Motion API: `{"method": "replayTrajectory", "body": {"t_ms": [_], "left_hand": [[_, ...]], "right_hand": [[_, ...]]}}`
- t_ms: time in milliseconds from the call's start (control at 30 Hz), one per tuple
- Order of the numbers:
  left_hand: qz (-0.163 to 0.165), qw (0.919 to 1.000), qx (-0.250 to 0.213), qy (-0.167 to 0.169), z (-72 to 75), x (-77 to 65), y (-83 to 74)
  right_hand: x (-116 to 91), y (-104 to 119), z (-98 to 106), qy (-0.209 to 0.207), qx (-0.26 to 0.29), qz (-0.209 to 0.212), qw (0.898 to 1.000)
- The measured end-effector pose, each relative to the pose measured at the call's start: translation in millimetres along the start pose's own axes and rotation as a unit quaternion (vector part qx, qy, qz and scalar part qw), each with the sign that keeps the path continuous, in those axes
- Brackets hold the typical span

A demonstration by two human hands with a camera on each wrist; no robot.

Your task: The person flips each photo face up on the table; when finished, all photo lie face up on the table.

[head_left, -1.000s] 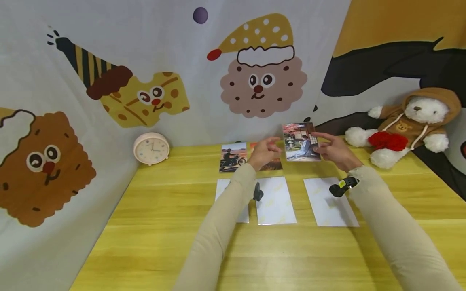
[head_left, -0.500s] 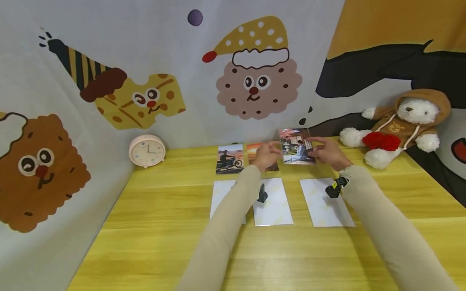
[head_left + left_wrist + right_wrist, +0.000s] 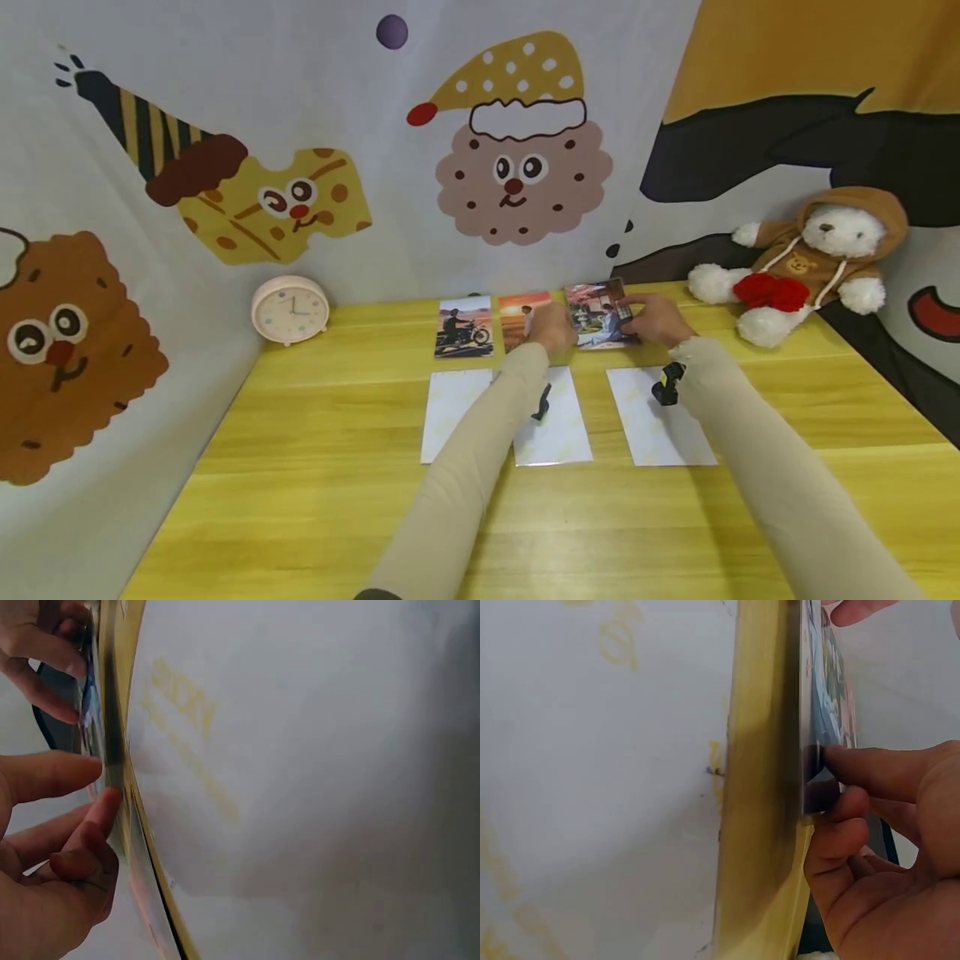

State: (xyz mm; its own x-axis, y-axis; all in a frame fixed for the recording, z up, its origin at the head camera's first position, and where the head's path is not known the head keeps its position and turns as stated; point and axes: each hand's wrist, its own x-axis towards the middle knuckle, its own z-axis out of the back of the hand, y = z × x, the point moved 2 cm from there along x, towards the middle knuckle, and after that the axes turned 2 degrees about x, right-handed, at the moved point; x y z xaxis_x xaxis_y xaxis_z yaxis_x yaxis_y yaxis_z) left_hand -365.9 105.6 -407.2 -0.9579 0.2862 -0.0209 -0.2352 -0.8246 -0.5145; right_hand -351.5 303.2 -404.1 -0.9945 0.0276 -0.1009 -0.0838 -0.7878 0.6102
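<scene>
So the glossy rectangular photo card of a seated figure in a pale blue robe by a garden (image 3: pixel 595 317) is at the back of the yellow wood-grain table (image 3: pixel 285 500), last on the right in a row of three. Both hands are on it. The right hand (image 3: pixel 656 319) has its right side pinched, thumb on the picture face and a curled finger behind the corner — the right wrist view shows that pretty clearly. The left hand (image 3: pixel 553 327) has thumb and fingertip closed on its lower left corner. Can't really tell if the card's lying fully flat.

Just left of it is an orange sunset photo card (image 3: pixel 516 321), partly hidden by the left hand, then a photo card of a motorcycle rider (image 3: pixel 463 327). In front there are three white rectangular sheets (image 3: pixel 660 437) with faint yellow print, two partly under the cream left sleeve (image 3: pixel 480 442). A round pale pink clock (image 3: pixel 291 310) stands back left — and a white plush bear in a brown hoodie (image 3: pixel 810 258) sits back right.
</scene>
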Motion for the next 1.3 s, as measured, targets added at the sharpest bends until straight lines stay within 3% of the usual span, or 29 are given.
{"method": "replayTrajectory", "body": {"t_ms": [167,300,567,800,900,1033,1100,1233,1300], "left_hand": [[-0.002,0.9991,0.035,0.023,0.2,-1.1,-0.9],[-0.001,0.999,0.042,0.012,3.0,-1.7,-5.9],[-0.011,0.9994,0.024,0.022,9.4,-6.9,-13.5],[-0.027,0.9992,0.002,0.029,10.3,-7.7,-11.1],[-0.035,0.9986,0.016,0.037,15.8,-7.5,-7.6],[-0.046,0.9985,-0.008,0.029,37.2,-15.0,-3.6],[-0.046,0.9966,-0.061,0.029,52.4,-22.6,-0.1],[-0.05,0.9904,-0.126,0.028,84.5,-43.6,14.0],[-0.054,0.9889,-0.136,0.025,100.5,-55.5,26.2]], "right_hand": [[2.9,5.9,-6.1,0.02,-0.029,-0.014,0.999],[5.7,7.6,-7.6,0.018,-0.058,-0.006,0.998],[7.0,9.9,-10.2,0.011,-0.09,0.017,0.996],[12.2,8.9,-14.1,0.016,-0.117,0.028,0.993],[16.2,8.4,-14.4,0.018,-0.121,0.036,0.992],[20.5,6.0,-13.4,0.012,-0.112,0.041,0.993],[19.9,4.9,-12.7,0.003,-0.096,0.044,0.994],[12.2,2.1,-10.1,-0.047,-0.036,0.048,0.997],[6.1,2.3,-7.1,-0.068,-0.002,0.045,0.997]]}}
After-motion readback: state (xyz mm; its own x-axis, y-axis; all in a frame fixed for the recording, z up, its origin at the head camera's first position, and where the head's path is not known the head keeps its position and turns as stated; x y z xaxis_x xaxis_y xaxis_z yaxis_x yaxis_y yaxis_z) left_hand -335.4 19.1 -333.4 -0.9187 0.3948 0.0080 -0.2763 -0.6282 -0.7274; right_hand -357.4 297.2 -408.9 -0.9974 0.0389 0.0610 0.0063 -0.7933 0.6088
